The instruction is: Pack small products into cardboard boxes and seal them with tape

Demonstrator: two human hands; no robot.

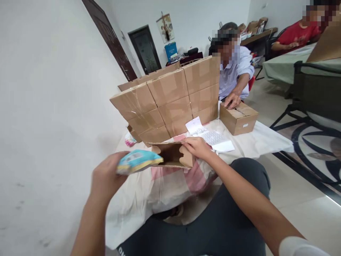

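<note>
My left hand (106, 177) is closed on the end of a soft blue and yellow packet (140, 160), slightly blurred. The packet's far tip reaches over the left side of an open cardboard box (188, 159). This box lies on the cloth-covered table with its opening towards me, and its inside is dark. My right hand (197, 146) grips the box's upper right edge, with the fingers curled over it. Just beyond that hand lies a creased printed sheet of paper (214, 139).
Taped cardboard boxes (173, 97) form a wall behind the open box. A pink and white packet (130, 139) lies at its left. Across the table, a co-worker's hand (233, 99) rests on a closed carton (239, 122). A chair (314, 85) stands at right.
</note>
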